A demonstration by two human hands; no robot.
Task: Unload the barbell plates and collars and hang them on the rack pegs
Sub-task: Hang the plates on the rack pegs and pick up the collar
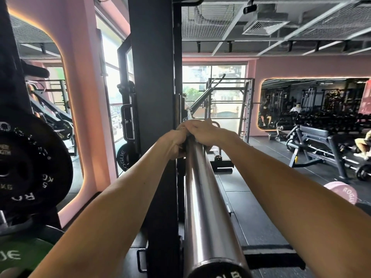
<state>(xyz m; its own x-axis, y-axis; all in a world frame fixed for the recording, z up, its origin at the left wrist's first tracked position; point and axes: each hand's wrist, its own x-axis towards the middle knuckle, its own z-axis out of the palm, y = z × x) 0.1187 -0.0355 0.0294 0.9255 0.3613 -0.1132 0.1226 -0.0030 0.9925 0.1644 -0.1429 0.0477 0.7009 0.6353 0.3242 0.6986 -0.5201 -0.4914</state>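
glossy smooth metal barbell sleeve, matt black rack upright

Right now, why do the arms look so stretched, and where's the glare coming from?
Head view: the wide-angle lens stretches the forearms and barbell sleeve toward the frame's bottom edge; the windows are blown out by daylight, which streaks the sleeve; both hands, left hand and right hand, are slightly soft.

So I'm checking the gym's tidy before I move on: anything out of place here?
Only a pink plate lying on the floor at right, off any peg. Both hands are bunched at the sleeve's far end.
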